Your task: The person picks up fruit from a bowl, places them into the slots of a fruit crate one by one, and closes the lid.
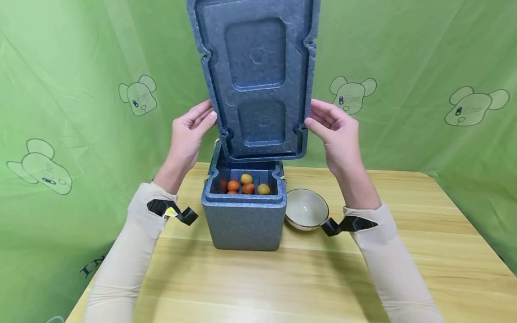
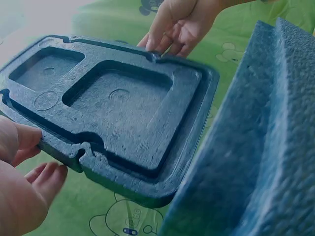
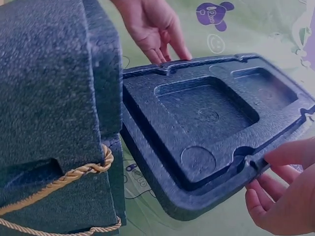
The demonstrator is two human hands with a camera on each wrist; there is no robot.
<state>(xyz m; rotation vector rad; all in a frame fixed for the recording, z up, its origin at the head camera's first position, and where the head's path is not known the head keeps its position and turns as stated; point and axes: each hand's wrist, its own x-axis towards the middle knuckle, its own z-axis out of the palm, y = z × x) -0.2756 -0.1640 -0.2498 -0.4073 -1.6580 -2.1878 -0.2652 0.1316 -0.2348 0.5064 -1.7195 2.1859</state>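
Between both hands a dark blue-grey foam lid (image 1: pixel 260 96) is held up on end, its recessed underside facing me. My left hand (image 1: pixel 189 130) grips its left edge, thumb on the near side. At the right edge my right hand (image 1: pixel 335 130) grips it the same way. Below stands the matching foam box (image 1: pixel 244 224), open at the top, with the lid's lower end over its far part. Inside lie several small round red and yellow fruits (image 1: pixel 248 188), partly hidden by the front wall. Both wrist views show the fingers curled at the lid's long edges.
A pale bowl with a dark rim (image 1: pixel 307 208) stands right beside the box on the wooden table (image 1: pixel 250 287). Twisted gold cord (image 3: pixel 83 169) hangs along the box's side. Green cloth (image 1: pixel 404 45) with printed mouse heads surrounds the table at the back and sides.
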